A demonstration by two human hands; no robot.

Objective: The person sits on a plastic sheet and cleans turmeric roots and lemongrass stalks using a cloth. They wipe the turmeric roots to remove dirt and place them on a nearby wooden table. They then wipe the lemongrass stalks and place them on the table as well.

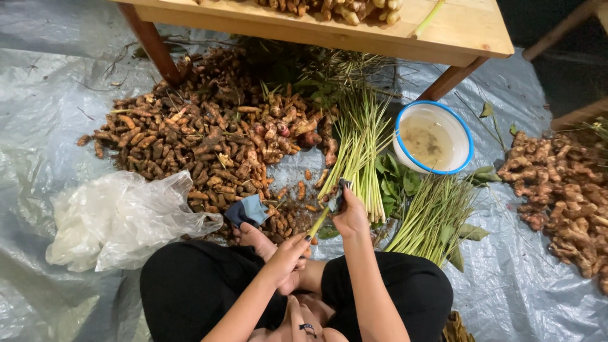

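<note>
Lemongrass is taking up the middle of the plastic sheet (57, 95) on the floor, and the person sitting cross-legged is working one stalk (320, 221) at a time. The left hand (286, 250) is pinching the lower end of that stalk, fingers closed around it, while the right hand (350, 212) is gripping a small dark-handled blade (337, 193) against its upper part, just beside the untrimmed bundle (358, 149).

Judging by how things are lying, the work is looking partly done: a second heap of stalks (434, 215) is resting to the right of the knees, while the bundle ahead is still waiting to be handled. Which heap is the finished one cannot be told for sure.

Room is getting tight. A turmeric pile (202, 136) is crowding the left front, a crumpled clear bag (117, 218) is lying near the left knee, and a folded blue cloth (247, 211) is sitting just beside the left hand. A white bowl with a blue rim (434, 138), holding cloudy water, is standing near the desk leg (451, 79), and ginger (563, 196) is filling the far right. Open sheet is remaining mostly at the far left and lower right.
</note>
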